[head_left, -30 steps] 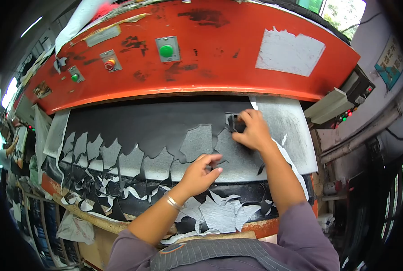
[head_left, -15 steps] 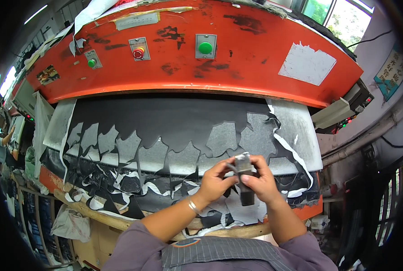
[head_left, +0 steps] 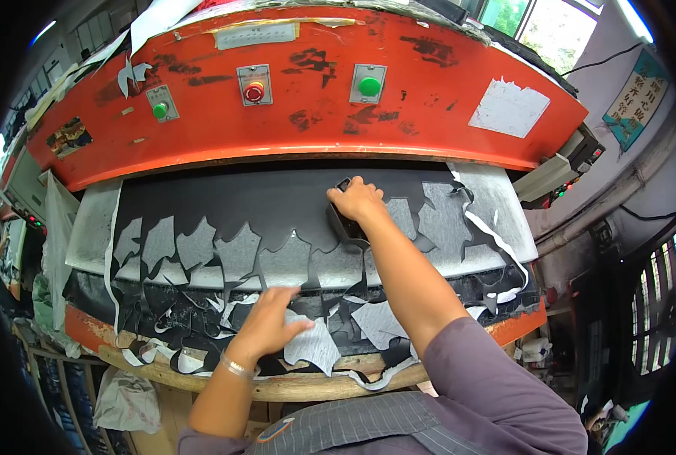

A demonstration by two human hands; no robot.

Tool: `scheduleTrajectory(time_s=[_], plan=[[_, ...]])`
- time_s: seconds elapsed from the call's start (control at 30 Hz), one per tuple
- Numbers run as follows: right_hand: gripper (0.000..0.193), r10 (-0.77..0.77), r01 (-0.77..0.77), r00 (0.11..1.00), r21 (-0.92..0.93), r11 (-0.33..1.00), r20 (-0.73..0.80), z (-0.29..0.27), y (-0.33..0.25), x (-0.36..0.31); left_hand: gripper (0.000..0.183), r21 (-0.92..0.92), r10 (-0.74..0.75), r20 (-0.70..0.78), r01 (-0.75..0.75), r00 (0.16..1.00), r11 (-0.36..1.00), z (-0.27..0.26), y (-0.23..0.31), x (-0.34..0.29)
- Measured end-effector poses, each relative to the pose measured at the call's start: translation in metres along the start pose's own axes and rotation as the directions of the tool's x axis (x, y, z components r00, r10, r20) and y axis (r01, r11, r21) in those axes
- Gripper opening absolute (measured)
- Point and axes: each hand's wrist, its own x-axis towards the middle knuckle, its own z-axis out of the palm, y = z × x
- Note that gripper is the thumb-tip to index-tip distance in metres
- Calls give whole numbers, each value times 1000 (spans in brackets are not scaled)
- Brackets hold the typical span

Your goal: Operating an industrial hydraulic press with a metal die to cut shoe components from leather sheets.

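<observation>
My right hand reaches far over the press bed, its fingers closed over the upper end of a dark, hollow cutting die. The die rests on or just above a black sheet, beside the row of cut-out shapes along its near side; its exact contact is hidden. Lower and to the left, my left hand is held with fingers apart and nothing in it. Just right of that hand lies a light grey cut piece. Another grey piece lies near my right forearm.
An orange press head spans the far side, with green and red buttons. Black and white scraps cover the front ledge above a wooden rail. White strip offcuts trail along the right.
Both hands were together on the die near the front edge. Now my right hand alone has carried it forward onto the sheet, while my left has let go and moved left.
</observation>
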Motion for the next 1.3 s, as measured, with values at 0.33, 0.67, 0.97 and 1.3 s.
scheduleTrajectory(time_s=[0.33, 0.67, 0.97, 1.3], plan=[[53, -153, 175, 976, 133, 976, -158, 39, 89, -1, 85, 164, 72, -477, 8, 876, 986, 45, 2, 136], [56, -398, 420, 761, -79, 904, -512, 86, 118, -38, 73, 160, 145, -490, -75, 859, 984, 51, -17, 149], [56, -476, 482, 693, -143, 864, -541, 82, 112, -36, 75, 148, 111, -458, -48, 882, 988, 44, -13, 152], [66, -359, 385, 885, 30, 923, -297, 60, 103, -26, 77, -205, -141, -450, 52, 882, 977, 14, -12, 150]])
